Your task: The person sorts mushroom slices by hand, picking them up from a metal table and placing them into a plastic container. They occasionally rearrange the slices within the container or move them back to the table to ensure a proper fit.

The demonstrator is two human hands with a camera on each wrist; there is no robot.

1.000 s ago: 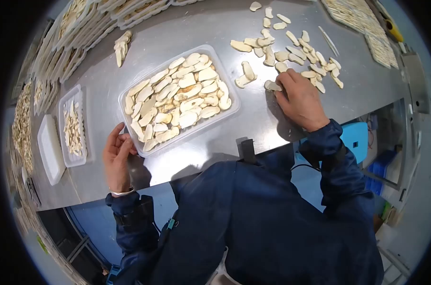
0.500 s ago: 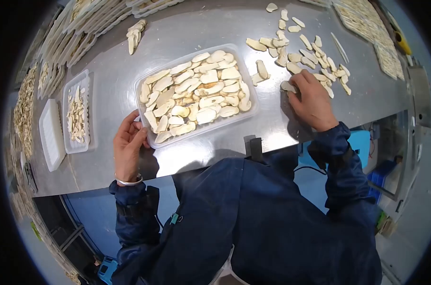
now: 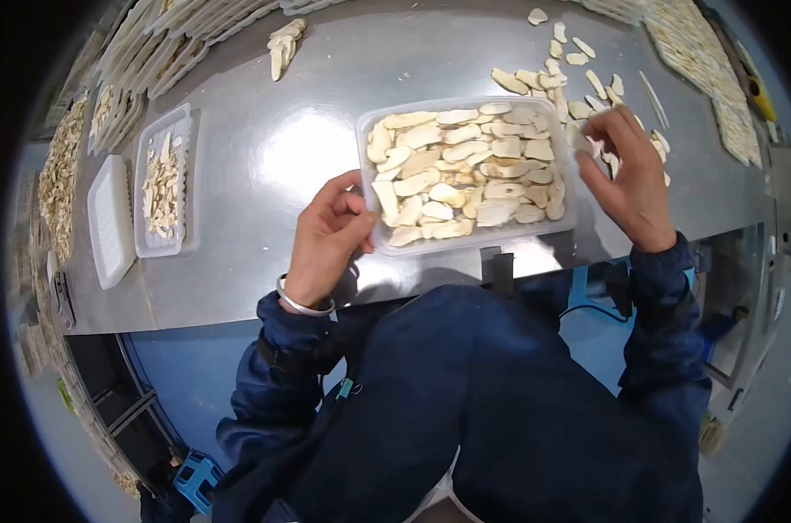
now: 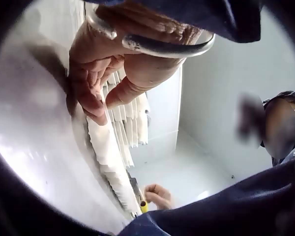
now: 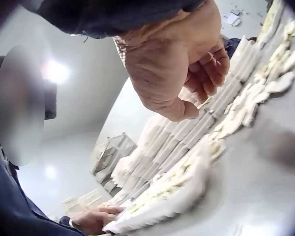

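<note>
A clear plastic tray (image 3: pixel 474 241) of pale mushroom slices (image 3: pixel 448 152), laid in overlapping rows, sits before me on the steel table. My left hand (image 3: pixel 330 228) grips its near left corner between thumb and fingers; the left wrist view shows them at the end of the tray's side wall (image 4: pixel 105 147). Just off the tray's right edge, my right hand (image 3: pixel 629 179) pinches one mushroom slice (image 3: pixel 574 138) between thumb and forefinger. That slice is hard to make out in the right wrist view, where the right hand (image 5: pixel 187 81) hangs above the tray.
Loose mushroom slices (image 3: pixel 579 109) lie scattered beyond the right hand. A small bunch of slices (image 3: pixel 286 45) is at the back. On the left are a part-filled tray (image 3: pixel 186 179) and a white tray (image 3: pixel 112 222). Stacked trays (image 3: pixel 151 61) and laid-out slices (image 3: pixel 705 78) edge the table.
The left hand has slid the tray to the right across the table. My right hand has lifted its slice and now holds it beside the tray's right edge. The head view has shifted too.
</note>
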